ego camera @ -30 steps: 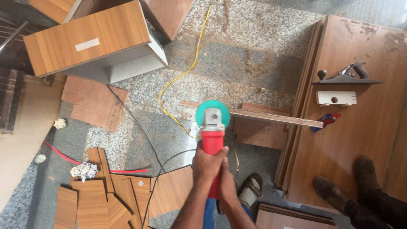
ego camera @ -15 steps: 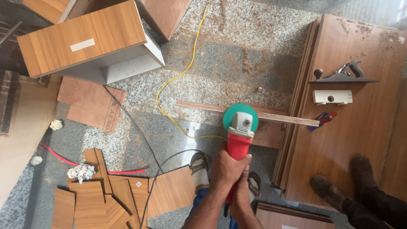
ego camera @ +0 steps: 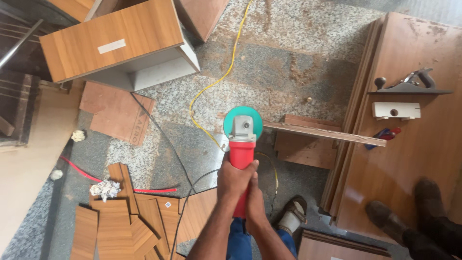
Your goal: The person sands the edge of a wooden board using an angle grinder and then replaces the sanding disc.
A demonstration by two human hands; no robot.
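Two hands grip a red angle grinder: left hand wrapped around its body, right hand clamped behind. Its teal guard sits ahead of them, at a wooden strip on the floor.

The grinder hides its own disc under the green guard, so where it meets the wooden strip cannot be seen. The left hand covers most of the right hand and the grip beneath. Both forearms run off the bottom edge. Another person's shoes are cut at the lower right corner. The cabinet continues past the top.
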